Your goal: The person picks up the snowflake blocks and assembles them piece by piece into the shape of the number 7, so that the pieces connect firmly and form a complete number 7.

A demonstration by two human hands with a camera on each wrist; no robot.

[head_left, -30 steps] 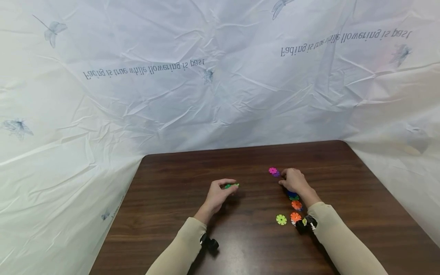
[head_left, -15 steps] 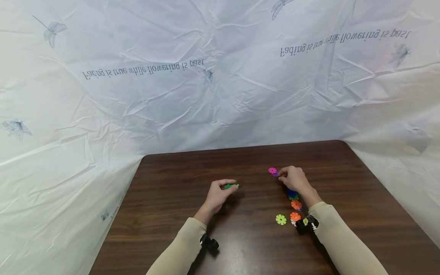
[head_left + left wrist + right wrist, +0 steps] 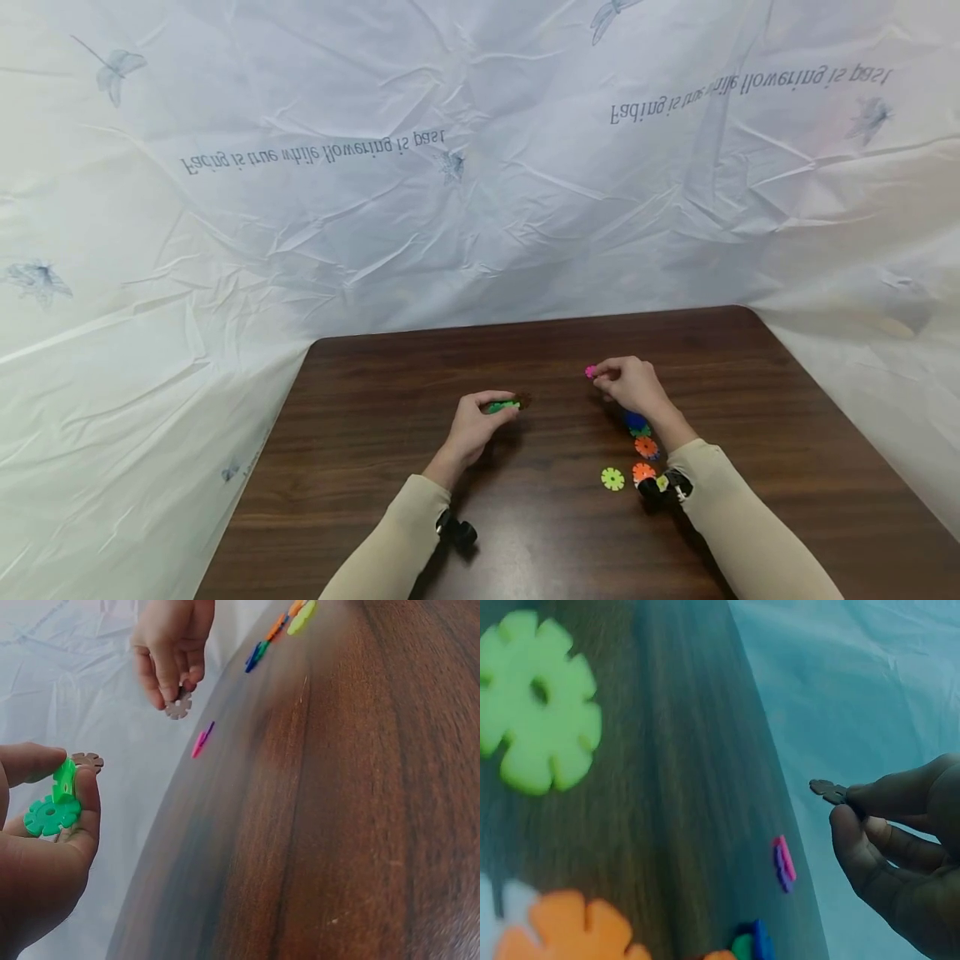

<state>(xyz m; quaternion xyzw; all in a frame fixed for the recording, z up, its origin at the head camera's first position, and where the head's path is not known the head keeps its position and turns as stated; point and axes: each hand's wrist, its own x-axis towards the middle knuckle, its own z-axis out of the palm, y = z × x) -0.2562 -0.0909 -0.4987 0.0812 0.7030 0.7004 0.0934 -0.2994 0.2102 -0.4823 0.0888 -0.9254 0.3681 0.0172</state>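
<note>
My left hand (image 3: 474, 423) pinches a small joined piece of interlocking plastic discs between thumb and fingers. It has a green disc (image 3: 51, 816), a light green disc (image 3: 64, 781) set across it, and a brown disc (image 3: 90, 760) at the fingertips. Over the table's right side, my right hand (image 3: 634, 387) pinches a brownish notched disc (image 3: 826, 790) between thumb and index finger. Just past those fingertips in the head view lies a pink disc (image 3: 590, 372); a purple disc (image 3: 784, 870) overlaps it in the right wrist view.
Below the right hand, a blue disc (image 3: 637, 421) and orange discs (image 3: 646, 447) lie in a rough row on the brown table (image 3: 360, 500). A yellow-green disc (image 3: 612, 478) lies left of that row. White printed sheeting (image 3: 480, 225) hangs behind the table.
My right hand has moved left and slightly away, now covering the purple disc in the head view. Brown has come into sight at the left fingertips; the left hand has stayed in place.
</note>
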